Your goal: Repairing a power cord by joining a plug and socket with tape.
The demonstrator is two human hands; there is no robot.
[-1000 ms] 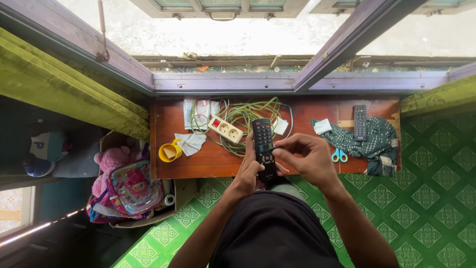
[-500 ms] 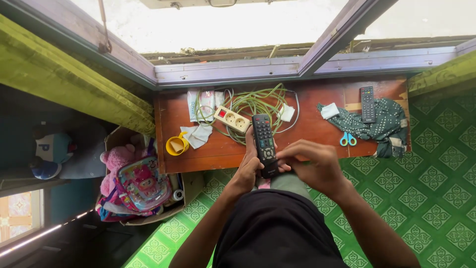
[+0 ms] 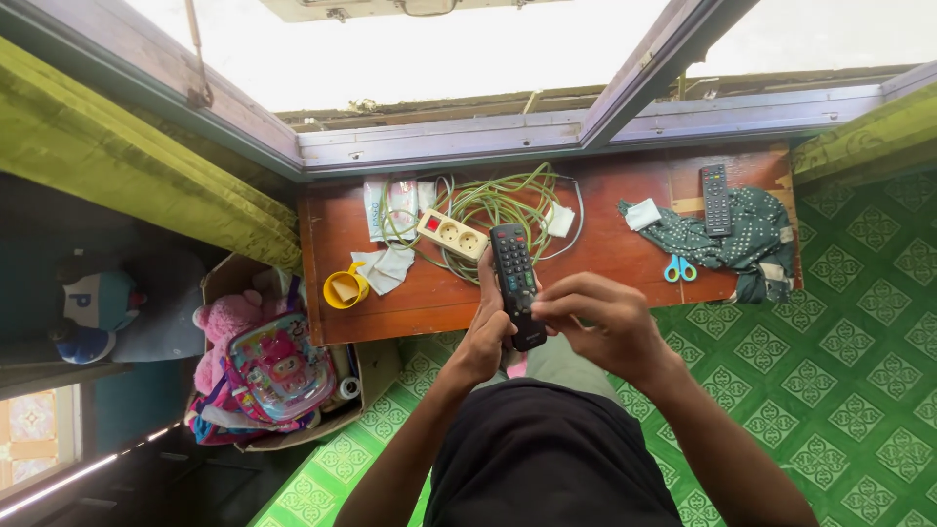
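Black remote (image 3: 514, 278) upright in left hand (image 3: 485, 337) — long axis pointing at the desk (image 3: 605, 249); right hand (image 3: 600, 322) pinches its lower right edge.

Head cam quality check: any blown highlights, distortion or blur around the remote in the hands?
Head view: the window is blown out to white with no detail; wide-angle distortion bends the window frame and wooden table edges; the black rectangular remote control, left hand and right hand are sharp and evenly lit; the lower left corner is dark.
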